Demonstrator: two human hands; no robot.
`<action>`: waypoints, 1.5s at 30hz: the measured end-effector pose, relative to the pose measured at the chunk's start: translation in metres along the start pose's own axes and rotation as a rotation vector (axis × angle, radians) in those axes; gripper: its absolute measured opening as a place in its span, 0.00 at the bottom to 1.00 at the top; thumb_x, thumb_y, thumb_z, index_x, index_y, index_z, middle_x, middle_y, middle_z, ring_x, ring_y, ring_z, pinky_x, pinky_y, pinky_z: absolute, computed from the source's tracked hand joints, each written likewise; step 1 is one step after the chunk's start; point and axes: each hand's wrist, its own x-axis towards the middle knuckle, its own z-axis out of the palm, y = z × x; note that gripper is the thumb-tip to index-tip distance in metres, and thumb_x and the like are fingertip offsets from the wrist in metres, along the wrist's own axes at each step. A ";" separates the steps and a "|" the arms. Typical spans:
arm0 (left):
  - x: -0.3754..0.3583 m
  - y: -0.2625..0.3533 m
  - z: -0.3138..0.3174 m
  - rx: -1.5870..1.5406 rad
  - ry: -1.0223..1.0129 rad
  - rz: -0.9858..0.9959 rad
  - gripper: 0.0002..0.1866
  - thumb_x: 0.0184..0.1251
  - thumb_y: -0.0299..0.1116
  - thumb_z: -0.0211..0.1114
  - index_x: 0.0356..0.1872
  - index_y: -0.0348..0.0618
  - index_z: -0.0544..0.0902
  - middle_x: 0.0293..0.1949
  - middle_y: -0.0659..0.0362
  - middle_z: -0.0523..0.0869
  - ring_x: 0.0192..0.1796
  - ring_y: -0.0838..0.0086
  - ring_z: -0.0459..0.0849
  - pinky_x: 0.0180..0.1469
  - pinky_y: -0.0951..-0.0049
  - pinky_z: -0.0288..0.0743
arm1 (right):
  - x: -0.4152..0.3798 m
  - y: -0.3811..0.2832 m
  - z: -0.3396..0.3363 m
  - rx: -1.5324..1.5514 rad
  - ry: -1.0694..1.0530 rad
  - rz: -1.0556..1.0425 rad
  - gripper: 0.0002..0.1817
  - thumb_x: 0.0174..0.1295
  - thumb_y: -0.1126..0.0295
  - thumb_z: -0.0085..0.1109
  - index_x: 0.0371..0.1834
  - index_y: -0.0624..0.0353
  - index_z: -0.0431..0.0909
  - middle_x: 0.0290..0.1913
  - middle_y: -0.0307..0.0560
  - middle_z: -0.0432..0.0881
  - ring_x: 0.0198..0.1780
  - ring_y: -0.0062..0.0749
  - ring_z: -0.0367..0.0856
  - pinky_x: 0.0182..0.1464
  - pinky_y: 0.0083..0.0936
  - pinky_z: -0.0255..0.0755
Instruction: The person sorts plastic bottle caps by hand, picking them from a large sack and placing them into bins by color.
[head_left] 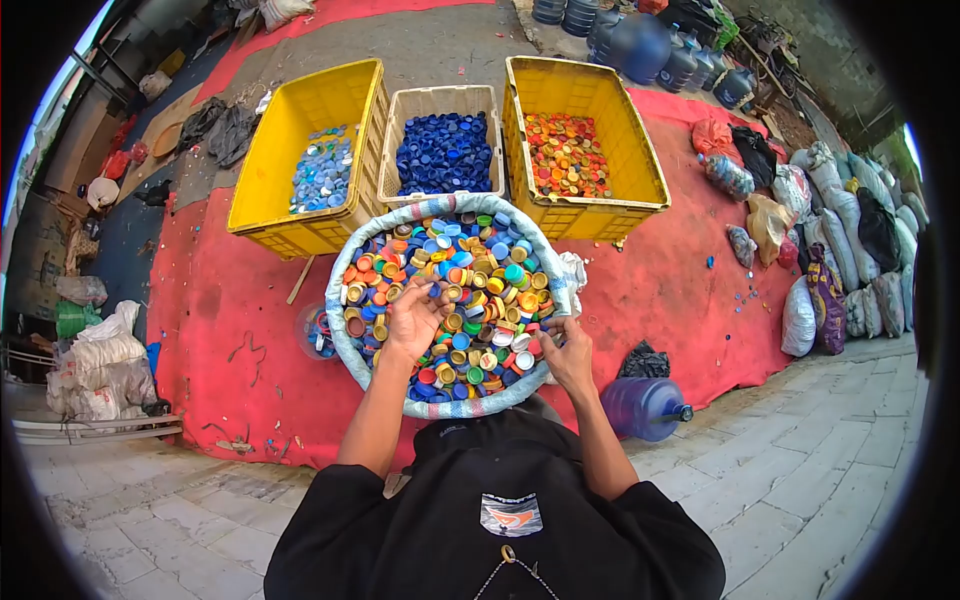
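A round sack point(344, 345) with a rolled pale rim, full of mixed coloured bottle caps point(480, 290), stands directly before me. Over its left part is my left hand point(415, 318), palm partly up, its curled fingers at a blue cap. My right hand point(568, 352) is at the sack's right edge, fingers bent together; what they hold, if anything, is too small to name. Beyond the sack are a yellow crate point(270, 150) with light blue caps, a white crate point(442, 98) with dark blue caps, and another yellow crate point(630, 150) with orange and red caps.
A large blue water bottle point(645, 408) lies right of the sack. At the sack's left sits a clear container point(318, 335) of caps. Filled sacks point(840, 235) line the right side, and more water bottles point(640, 48) stand at the back. Red sheeting point(230, 370) covers the ground.
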 end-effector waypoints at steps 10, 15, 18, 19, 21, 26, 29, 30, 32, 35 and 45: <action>-0.051 -0.035 -0.023 -0.261 0.179 -0.074 0.12 0.69 0.40 0.64 0.29 0.46 0.75 0.28 0.63 0.76 0.32 0.73 0.76 0.37 0.71 0.74 | 0.022 -0.015 0.023 -0.548 -0.095 0.002 0.21 0.55 0.62 0.65 0.45 0.62 0.68 0.30 0.62 0.83 0.34 0.60 0.83 0.36 0.51 0.75; -0.068 -0.042 -0.012 -0.203 0.222 -0.055 0.13 0.69 0.41 0.63 0.28 0.47 0.74 0.28 0.63 0.75 0.31 0.74 0.75 0.35 0.70 0.72 | 0.022 -0.030 0.040 -0.606 -0.054 0.084 0.26 0.56 0.59 0.65 0.46 0.61 0.61 0.27 0.64 0.83 0.31 0.65 0.82 0.35 0.55 0.73; -0.071 -0.043 -0.011 -0.152 0.233 -0.062 0.12 0.69 0.40 0.63 0.29 0.46 0.74 0.29 0.62 0.75 0.31 0.73 0.75 0.35 0.69 0.70 | 0.021 -0.033 0.044 -0.538 -0.029 0.082 0.27 0.55 0.59 0.67 0.48 0.60 0.61 0.34 0.65 0.83 0.35 0.64 0.82 0.36 0.53 0.73; -0.073 -0.042 -0.007 -0.089 0.225 -0.049 0.11 0.69 0.40 0.62 0.31 0.46 0.74 0.30 0.62 0.76 0.31 0.74 0.75 0.35 0.70 0.70 | 0.021 -0.033 0.045 -0.514 -0.011 0.064 0.26 0.56 0.60 0.66 0.46 0.60 0.61 0.35 0.65 0.83 0.35 0.63 0.83 0.36 0.53 0.73; -0.076 -0.040 0.002 0.038 0.204 -0.029 0.10 0.69 0.39 0.62 0.33 0.46 0.76 0.31 0.63 0.76 0.31 0.76 0.75 0.34 0.71 0.70 | 0.020 -0.029 0.044 -0.412 -0.026 0.011 0.30 0.53 0.66 0.67 0.54 0.62 0.60 0.41 0.65 0.81 0.40 0.60 0.82 0.38 0.49 0.74; -0.069 -0.050 0.029 0.580 0.163 0.108 0.22 0.57 0.42 0.75 0.46 0.39 0.81 0.34 0.66 0.80 0.30 0.86 0.74 0.30 0.83 0.69 | 0.002 -0.046 0.034 -0.247 -0.099 -0.227 0.40 0.50 0.75 0.68 0.66 0.65 0.56 0.44 0.61 0.79 0.43 0.56 0.82 0.40 0.44 0.76; -0.060 -0.062 0.040 0.844 0.115 0.195 0.24 0.55 0.42 0.76 0.47 0.36 0.80 0.35 0.64 0.82 0.32 0.83 0.78 0.34 0.81 0.73 | -0.013 -0.056 0.031 -0.273 -0.143 -0.285 0.43 0.50 0.76 0.67 0.69 0.67 0.53 0.44 0.59 0.79 0.43 0.55 0.82 0.40 0.42 0.77; -0.062 -0.061 0.047 0.935 0.109 0.187 0.23 0.55 0.41 0.76 0.45 0.33 0.81 0.35 0.62 0.84 0.35 0.80 0.80 0.37 0.80 0.75 | -0.017 -0.056 0.032 -0.293 -0.137 -0.296 0.45 0.48 0.77 0.68 0.70 0.67 0.52 0.43 0.59 0.79 0.43 0.55 0.82 0.39 0.41 0.77; -0.060 -0.065 0.046 0.997 0.109 0.143 0.22 0.56 0.40 0.75 0.43 0.33 0.82 0.34 0.61 0.84 0.34 0.81 0.80 0.37 0.80 0.75 | -0.021 -0.060 0.029 -0.253 -0.163 -0.296 0.46 0.48 0.77 0.68 0.70 0.67 0.52 0.43 0.59 0.79 0.43 0.54 0.82 0.40 0.41 0.77; -0.064 -0.066 0.047 0.951 0.101 0.087 0.19 0.58 0.41 0.73 0.41 0.34 0.83 0.32 0.60 0.85 0.33 0.81 0.81 0.37 0.79 0.75 | -0.025 -0.058 0.024 -0.212 -0.202 -0.288 0.46 0.47 0.77 0.68 0.71 0.66 0.52 0.43 0.58 0.79 0.42 0.54 0.82 0.41 0.42 0.76; -0.050 -0.058 0.016 1.353 0.312 0.531 0.19 0.58 0.39 0.71 0.45 0.34 0.83 0.44 0.50 0.84 0.46 0.65 0.82 0.51 0.67 0.74 | -0.029 -0.018 -0.026 0.799 -0.179 0.254 0.29 0.56 0.66 0.62 0.61 0.65 0.68 0.39 0.47 0.80 0.30 0.25 0.76 0.33 0.22 0.69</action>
